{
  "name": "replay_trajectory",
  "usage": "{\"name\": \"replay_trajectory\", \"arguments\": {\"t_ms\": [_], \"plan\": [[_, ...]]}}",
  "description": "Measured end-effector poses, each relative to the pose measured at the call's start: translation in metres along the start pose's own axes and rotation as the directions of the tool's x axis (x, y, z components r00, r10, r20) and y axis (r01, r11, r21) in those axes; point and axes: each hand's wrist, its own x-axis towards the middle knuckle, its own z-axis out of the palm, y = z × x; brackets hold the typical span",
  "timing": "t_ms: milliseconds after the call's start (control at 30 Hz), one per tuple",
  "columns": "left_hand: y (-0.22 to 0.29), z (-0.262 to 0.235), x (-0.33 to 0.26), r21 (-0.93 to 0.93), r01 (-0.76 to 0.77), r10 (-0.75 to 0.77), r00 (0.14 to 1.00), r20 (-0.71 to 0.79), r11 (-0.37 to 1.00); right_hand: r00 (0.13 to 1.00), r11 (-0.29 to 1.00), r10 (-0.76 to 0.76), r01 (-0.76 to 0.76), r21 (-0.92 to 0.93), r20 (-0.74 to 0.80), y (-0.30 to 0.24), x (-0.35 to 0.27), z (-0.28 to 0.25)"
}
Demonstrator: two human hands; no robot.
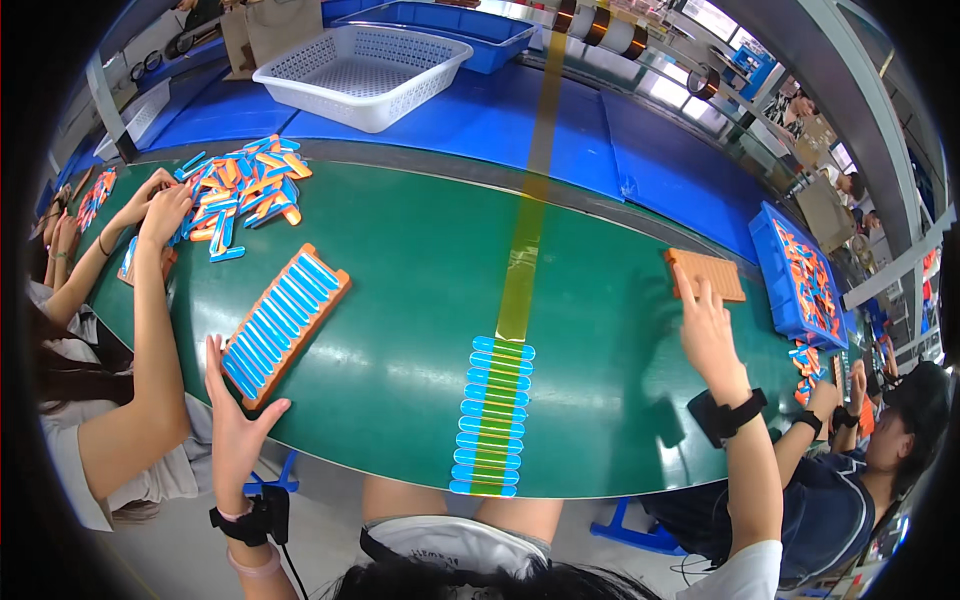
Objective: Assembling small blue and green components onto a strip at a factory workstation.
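My left hand (238, 408), fingers and thumb spread, is at the near end of an orange slotted tray (318, 318). A row of blue-and-white strips (283, 320) fills that tray, which lies slanted on the green table. At the right, my right hand (708, 325) has its fingers stretched onto the left end of a second orange tray (715, 277), whose ridged top carries no strips. Between my hands, several blue rounded strips (474, 412) lie crosswise in a column under a yellowish see-through tape (518, 290). The tape runs away toward the far edge.
A loose heap of blue and orange pieces (250, 185) lies at far left, beside a co-worker's hands (165, 205). Beyond the table stands a white basket (370, 85). At right are a blue bin (778, 285) of pieces and another co-worker (850, 500).
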Motion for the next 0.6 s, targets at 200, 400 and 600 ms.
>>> {"name": "replay_trajectory", "arguments": {"t_ms": [200, 400, 600], "plan": [[-0.005, -0.006, 0.01, -0.047, -0.065, 0.067, 0.996, 0.053, 0.997, 0.979, 0.864, -0.205, 0.176, 0.472, 0.011, -0.13, 0.006, -0.034], [0.047, 0.027, -0.016, 0.055, -0.14, 0.137, 0.989, 0.059, 0.989, 0.806, 0.389, -0.326, -0.362, 0.847, 0.494, -0.156, 0.016, -0.054], [0.094, 0.077, -0.029, 0.068, -0.233, 0.228, 0.971, 0.071, 0.97, 0.883, -0.422, -0.217, -0.47, 0.775, 0.417, -0.123, -0.022, -0.084]]}}
